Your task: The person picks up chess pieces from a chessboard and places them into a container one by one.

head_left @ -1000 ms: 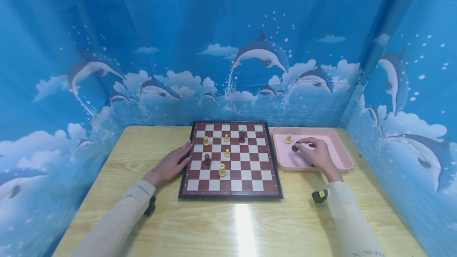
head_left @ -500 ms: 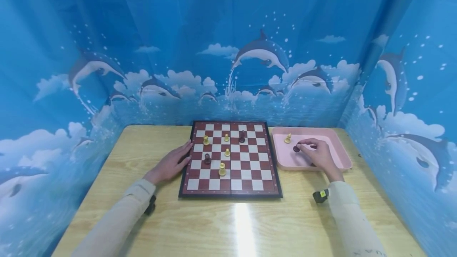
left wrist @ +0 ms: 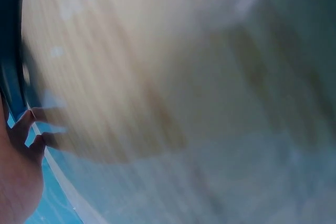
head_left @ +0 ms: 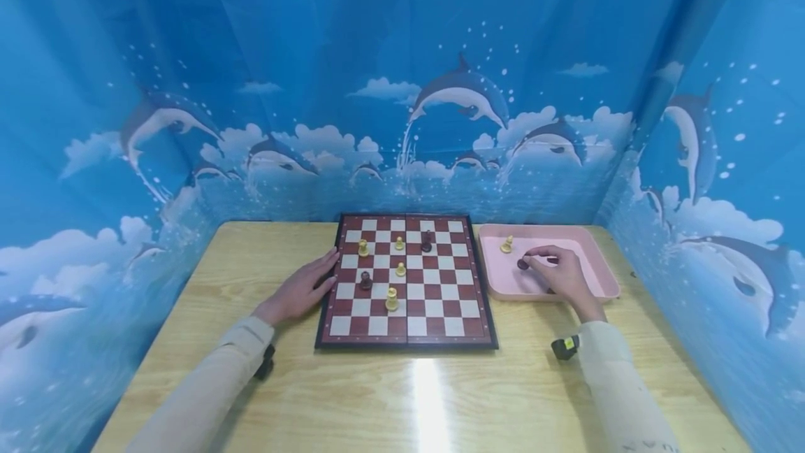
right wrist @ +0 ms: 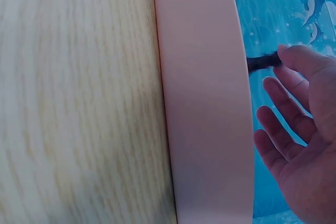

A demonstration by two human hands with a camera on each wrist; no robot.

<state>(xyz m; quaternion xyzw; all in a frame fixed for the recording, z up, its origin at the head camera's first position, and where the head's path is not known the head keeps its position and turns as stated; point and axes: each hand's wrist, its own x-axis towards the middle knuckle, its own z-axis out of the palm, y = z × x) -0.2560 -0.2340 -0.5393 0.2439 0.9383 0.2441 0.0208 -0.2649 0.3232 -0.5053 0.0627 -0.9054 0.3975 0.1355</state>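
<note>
My left hand (head_left: 300,290) rests its fairly straight fingers on the left edge of the chessboard (head_left: 440,308); the left wrist view catches only part of it. Over the pink tray (head_left: 590,264), my right hand (head_left: 562,275) pinches a dark chess piece (right wrist: 264,62) between thumb and forefinger, its other fingers spread loosely in the right wrist view. The kind of piece cannot be told. On the board stand several gold chess pieces (head_left: 392,299), a dark chess piece (head_left: 365,280) at left and a taller dark one (head_left: 426,242) near the back.
A gold chess piece (head_left: 506,244) is in the tray's back left, and more dark pieces lie partly hidden by the right hand. The tray stands right of the board on a wooden table (head_left: 352,397). A blue dolphin-print curtain (head_left: 302,33) closes off the back and sides.
The right hand and the pinched dark piece have shifted very slightly to the right inside the tray. The left hand and the board pieces have stayed in place.
</note>
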